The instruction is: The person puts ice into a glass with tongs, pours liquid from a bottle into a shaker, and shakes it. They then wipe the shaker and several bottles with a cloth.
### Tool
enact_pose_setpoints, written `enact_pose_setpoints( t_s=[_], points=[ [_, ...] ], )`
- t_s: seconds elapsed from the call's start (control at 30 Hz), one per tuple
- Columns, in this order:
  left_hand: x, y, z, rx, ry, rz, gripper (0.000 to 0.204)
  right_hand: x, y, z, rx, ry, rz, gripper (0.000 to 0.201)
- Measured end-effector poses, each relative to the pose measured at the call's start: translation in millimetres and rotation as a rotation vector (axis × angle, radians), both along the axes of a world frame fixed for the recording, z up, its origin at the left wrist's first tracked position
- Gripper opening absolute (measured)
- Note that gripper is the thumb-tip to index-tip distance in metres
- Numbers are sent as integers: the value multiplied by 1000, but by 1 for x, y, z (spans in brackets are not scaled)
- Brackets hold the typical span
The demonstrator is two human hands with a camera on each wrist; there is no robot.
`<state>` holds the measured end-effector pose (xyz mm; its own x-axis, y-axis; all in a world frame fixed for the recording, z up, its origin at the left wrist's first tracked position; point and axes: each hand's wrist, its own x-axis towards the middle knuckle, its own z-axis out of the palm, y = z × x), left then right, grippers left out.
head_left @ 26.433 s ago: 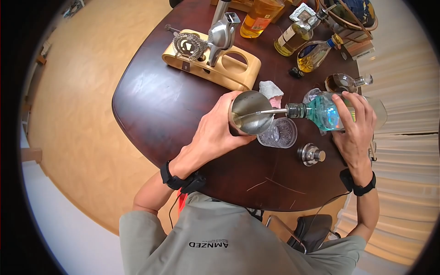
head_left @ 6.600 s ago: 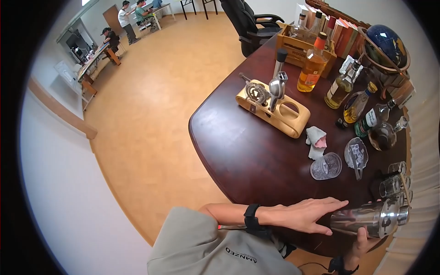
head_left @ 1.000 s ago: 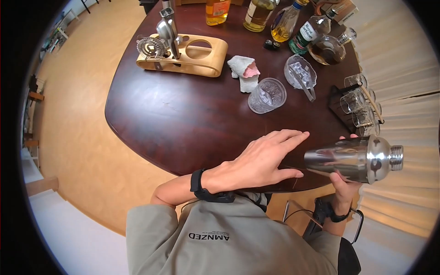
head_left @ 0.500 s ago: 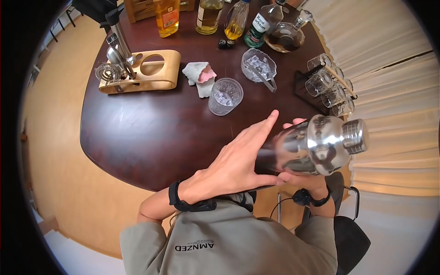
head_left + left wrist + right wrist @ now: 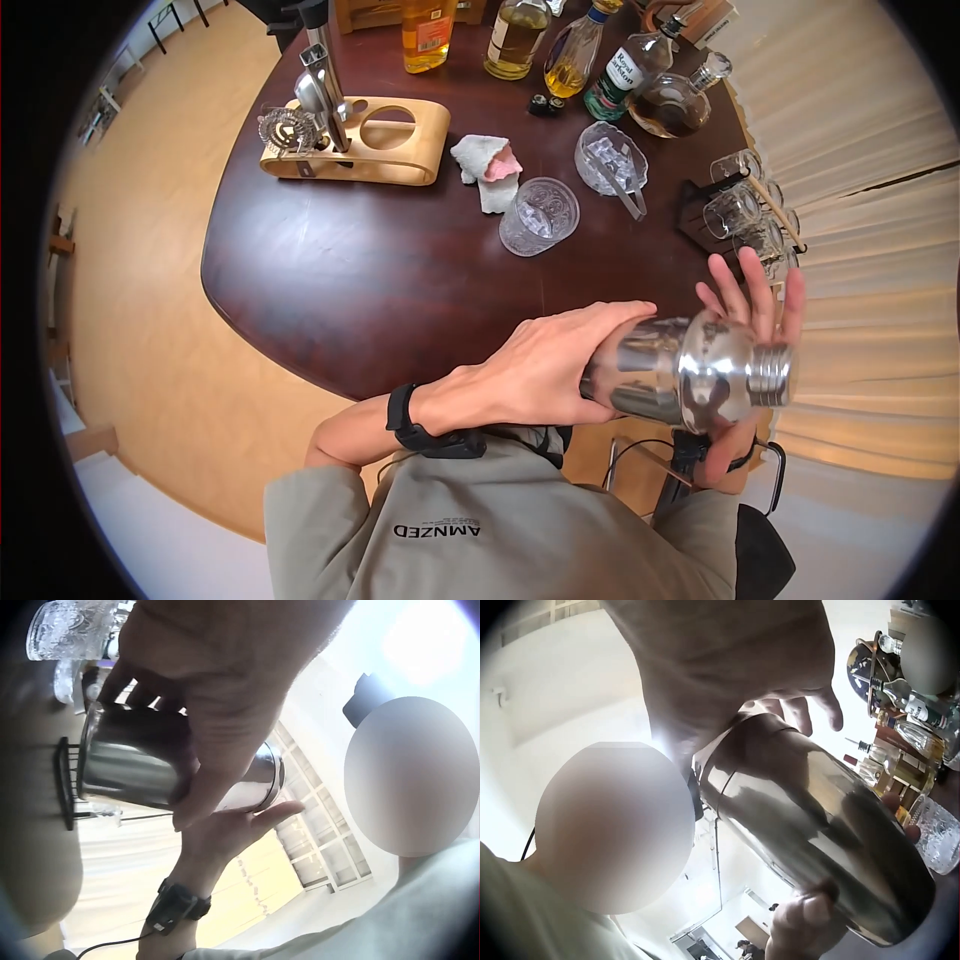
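Observation:
A steel cocktail shaker (image 5: 645, 372), its domed top and cap on, lies nearly sideways in the air over the table's near edge, cap to the right. My left hand (image 5: 525, 370) grips its body near the base, thumb on one side and fingers round the other, as the left wrist view also shows. My right hand (image 5: 757, 295) is behind the domed top with fingers spread and straight. In the right wrist view the right hand (image 5: 735, 667) is by the top end of the shaker (image 5: 810, 817), and left fingertips (image 5: 810, 911) show on the body.
A cut-glass tumbler (image 5: 540, 218) with ice, a cloth (image 5: 487, 165) and an ice bowl (image 5: 610, 160) with tongs stand beyond my hands. A rack of glasses (image 5: 735, 215) is at right. Several bottles (image 5: 515, 40) and a bamboo bar-tool stand (image 5: 425, 150) stand farther back.
Earlier, bottle liquid ran into the tin; later the topped shaker sat in my right hand. Over the last second my straight left fingers have closed round its body and my right fingers have spread.

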<state>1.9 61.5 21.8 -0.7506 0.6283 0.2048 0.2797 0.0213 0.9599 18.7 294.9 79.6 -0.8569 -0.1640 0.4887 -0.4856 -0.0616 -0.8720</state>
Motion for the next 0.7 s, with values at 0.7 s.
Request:
enact_pose_setpoints(
  t_s=[0.7],
  points=[
    [7,14,-13,44,106,145,96,13,-14,-8,123,-102,-259,146]
  ],
)
